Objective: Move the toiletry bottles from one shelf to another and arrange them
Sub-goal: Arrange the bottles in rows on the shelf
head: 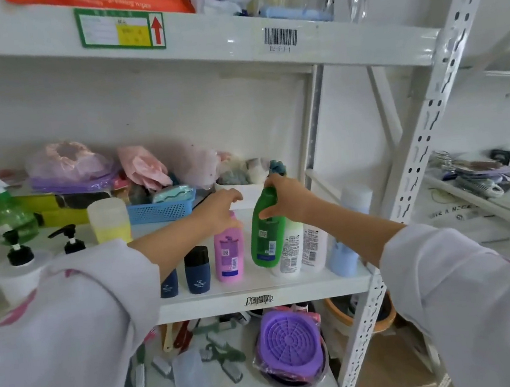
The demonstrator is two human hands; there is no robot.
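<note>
Now right hand (283,201) curled round tilted green bottle (266,233), fingers at its neck; left hand (217,212) grips pink bottle (228,254) top, mid shelf (259,292).

Bright, soft-focus wide-angle view, edges bowed.

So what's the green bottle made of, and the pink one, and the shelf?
The green bottle in the right hand looks like smooth, solid-coloured plastic. The pink bottle under the left hand looks the same. The shelf seems to be glossy white painted metal, going by its punched posts.
</note>
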